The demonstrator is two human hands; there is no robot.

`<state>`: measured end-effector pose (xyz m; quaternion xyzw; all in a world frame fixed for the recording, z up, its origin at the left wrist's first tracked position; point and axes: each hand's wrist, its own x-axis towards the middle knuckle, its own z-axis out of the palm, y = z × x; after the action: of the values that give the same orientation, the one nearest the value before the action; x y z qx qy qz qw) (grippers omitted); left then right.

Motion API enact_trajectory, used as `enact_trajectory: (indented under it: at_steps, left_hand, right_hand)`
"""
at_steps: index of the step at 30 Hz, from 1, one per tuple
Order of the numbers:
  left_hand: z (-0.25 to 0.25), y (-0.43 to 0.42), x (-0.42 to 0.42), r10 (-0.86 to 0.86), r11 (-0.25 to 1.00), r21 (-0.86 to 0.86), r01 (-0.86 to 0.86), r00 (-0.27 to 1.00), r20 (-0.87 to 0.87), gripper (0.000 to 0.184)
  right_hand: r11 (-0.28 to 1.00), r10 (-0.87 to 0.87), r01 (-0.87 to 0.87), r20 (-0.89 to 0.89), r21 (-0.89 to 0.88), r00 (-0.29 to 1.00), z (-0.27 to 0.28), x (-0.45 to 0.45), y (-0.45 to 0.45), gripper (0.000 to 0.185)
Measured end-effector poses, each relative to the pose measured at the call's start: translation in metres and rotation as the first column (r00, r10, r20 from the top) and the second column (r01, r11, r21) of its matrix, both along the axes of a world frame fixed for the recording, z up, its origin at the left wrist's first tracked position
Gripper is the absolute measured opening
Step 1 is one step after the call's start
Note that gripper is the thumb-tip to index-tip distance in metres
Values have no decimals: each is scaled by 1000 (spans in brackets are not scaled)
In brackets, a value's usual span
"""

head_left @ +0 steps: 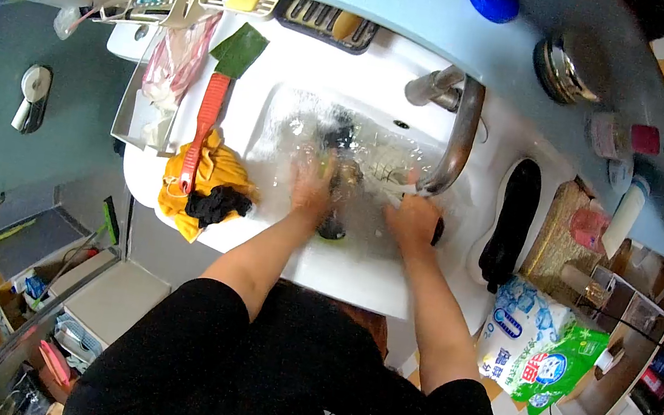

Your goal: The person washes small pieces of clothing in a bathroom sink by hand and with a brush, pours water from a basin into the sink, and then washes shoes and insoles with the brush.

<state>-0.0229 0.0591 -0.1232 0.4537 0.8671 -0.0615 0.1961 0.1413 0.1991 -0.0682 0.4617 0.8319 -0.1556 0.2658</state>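
Observation:
My left hand (311, 187) is in the churned water of the white sink (322, 270), beside a dark submerged thing (345, 179) whose kind I cannot make out. Its fingers are blurred by splashing. Under the spout of the faucet (460, 141), my right hand (416, 218) is closed, with a small black end showing at its outer side. What it grips is mostly hidden by water and foam. Water runs from the spout close to its knuckles.
A red-handled brush (206, 120), a yellow cloth (222, 170) and a black cloth (218, 205) lie on the sink's left rim. A black shoe-like thing (514, 222) rests on the right. Beyond it stands a detergent bag (539, 346). A blue shelf (412, 13) overhangs the back.

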Motion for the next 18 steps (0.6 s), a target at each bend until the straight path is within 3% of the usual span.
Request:
enact_trajectory:
  at_steps: [3,4,6,7,9,11,14,15,16,18]
  left_hand:
    - [-11,11,-2,-33,986,-162,48,995,93,93]
    - [-9,13,-1,61,993,-112,-43,984,167,90]
    - [-1,13,-3,233,971,-31,-235,921,313,85]
    - [-1,9,-2,195,979,11,-205,944,267,81]
    - [-1,2,4,120,985,102,-140,977,177,73]
    - [23,13,-10,287,940,100,-326,915,283,64]
    - [19,10,-37,448,788,211,-579,773,449,59]
    - [8,5,-40,469,710,266,-652,719,513,59]
    - [-3,-2,-41,448,606,483,-632,773,449,54]
    - [-11,-14,-61,458,544,309,-780,585,670,52]
  right_hand:
    - [997,-47,51,-62,57,997,-13,6,8,62]
    - [990,-125,132,-117,50,985,-15,10,12,59]
    - [997,-68,69,-40,17,997,-22,6,17,62]
    - [998,63,-62,96,-20,993,-24,6,15,69]
    - [996,78,-75,61,-49,995,-21,11,16,75]
    - [989,-145,131,-282,-68,948,-10,13,18,71]
    - [958,-243,288,-535,1,809,9,15,-7,90]
    - [950,-218,306,-566,64,795,18,17,-17,95]
    - [936,-189,327,-599,129,778,28,18,-25,100]
    - [916,-90,328,-680,230,728,45,22,-31,108]
